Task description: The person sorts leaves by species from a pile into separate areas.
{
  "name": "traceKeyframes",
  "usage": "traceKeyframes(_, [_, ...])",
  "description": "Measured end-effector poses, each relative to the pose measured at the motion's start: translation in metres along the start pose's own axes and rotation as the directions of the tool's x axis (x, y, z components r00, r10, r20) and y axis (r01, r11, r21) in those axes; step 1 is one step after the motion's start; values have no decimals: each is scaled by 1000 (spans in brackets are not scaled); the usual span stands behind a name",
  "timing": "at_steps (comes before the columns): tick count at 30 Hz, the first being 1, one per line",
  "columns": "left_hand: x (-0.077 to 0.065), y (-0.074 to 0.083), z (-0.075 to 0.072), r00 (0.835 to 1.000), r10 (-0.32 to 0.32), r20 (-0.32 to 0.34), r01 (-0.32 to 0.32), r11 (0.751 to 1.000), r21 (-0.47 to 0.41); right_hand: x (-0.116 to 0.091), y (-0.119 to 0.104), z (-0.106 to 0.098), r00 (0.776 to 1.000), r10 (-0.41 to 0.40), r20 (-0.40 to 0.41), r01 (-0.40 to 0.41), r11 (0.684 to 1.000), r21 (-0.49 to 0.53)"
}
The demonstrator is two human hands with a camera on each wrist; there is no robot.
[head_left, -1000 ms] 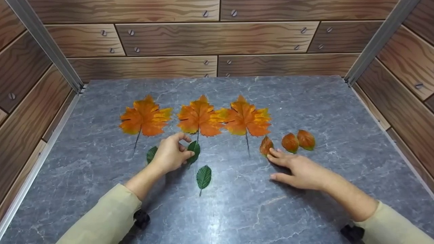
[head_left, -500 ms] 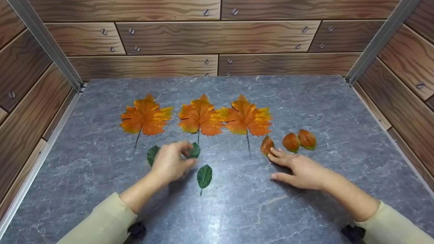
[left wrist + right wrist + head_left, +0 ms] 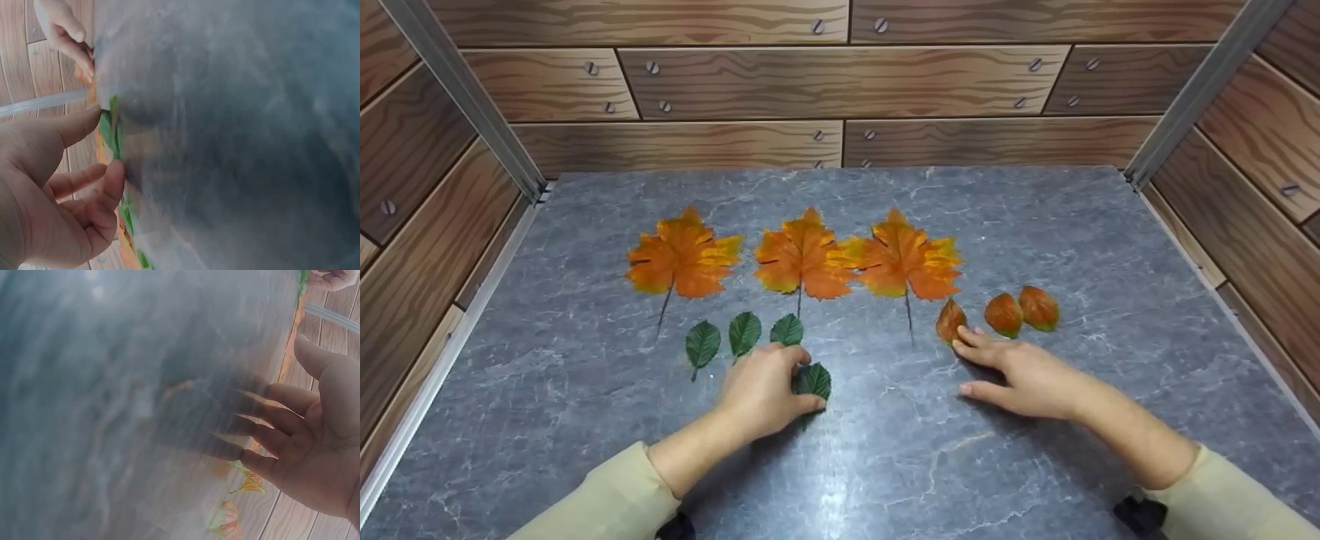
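Note:
In the head view, my left hand (image 3: 765,390) has thumb and fingers at opposite edges of a toothed green leaf (image 3: 814,381), holding it at the tabletop. The left wrist view shows this green leaf (image 3: 109,132) between thumb and fingertips. Three more green leaves (image 3: 703,345) lie just beyond that hand in a row; the hand partly covers two of them. My right hand (image 3: 1024,375) rests on the table with fingers extended, its fingertips touching a brown-orange leaf (image 3: 951,321). Nothing is gripped in the right hand (image 3: 315,422).
Three orange-yellow maple leaves (image 3: 682,259) with dark stems lie across the middle of the grey marbled table (image 3: 585,420); the centre and right ones overlap. Two brown-orange leaves (image 3: 1003,315) lie beyond my right hand. Wood-patterned walls (image 3: 840,82) enclose the table's back and sides.
My left hand has let go of a green leaf at the right end of the row, then moved nearer and right to the separate green leaf. The right hand has stayed still.

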State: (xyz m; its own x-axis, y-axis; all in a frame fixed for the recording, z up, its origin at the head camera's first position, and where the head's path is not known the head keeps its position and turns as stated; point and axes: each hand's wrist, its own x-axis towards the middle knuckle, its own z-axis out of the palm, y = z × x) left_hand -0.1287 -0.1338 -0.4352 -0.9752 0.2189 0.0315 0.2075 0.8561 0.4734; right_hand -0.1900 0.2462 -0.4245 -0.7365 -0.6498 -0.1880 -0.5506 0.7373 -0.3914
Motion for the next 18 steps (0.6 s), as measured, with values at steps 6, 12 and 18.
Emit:
traceKeyframes(6, [0,4,6,1000,13,1,-13,1000,8,-1,1,1,1000,-6,-2,6,1000,0])
traceKeyframes(12, [1,5,7,999,24,35,-22,997,-68,-1,1,1,1000,-6,5,6,1000,2])
traceKeyframes(18, [3,5,6,996,78,41,-70,984,-163,0,1,0,1000,-3,7,3,1000,2])
